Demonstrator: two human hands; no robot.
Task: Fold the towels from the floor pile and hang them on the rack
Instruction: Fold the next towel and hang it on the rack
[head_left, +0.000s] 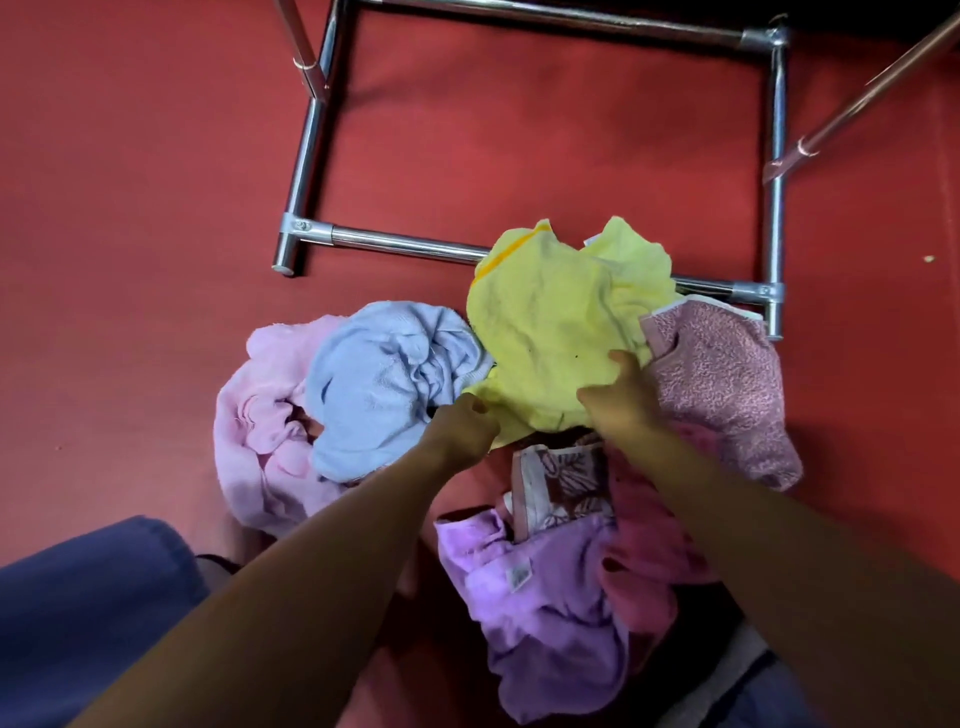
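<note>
Both bare forearms reach forward from the near edge of the view into the towel pile on the red floor (130, 156). Left hand (462, 426) has its fingers curled, pinching the near edge of the yellow towel (556, 322); right hand (623, 395) grips the same towel's near right side, thumb on top. That yellow towel lies crumpled at the far side of the pile, draped over the near bottom bar of the chrome rack (395, 244), whose frame stands on the floor beyond. Just left of it, touching, sits a bunched light blue towel (384, 384), partly over a pale pink towel (260, 431). To the right lies a mottled mauve towel (727, 384), beside the rack's near right foot. Nearer, between the arms, are a brown leaf-patterned towel (561, 483), a lilac towel (550, 608) and a rose-pink towel (649, 540) under the right forearm. Blue-clad knee (88, 597) shows at lower left.
</note>
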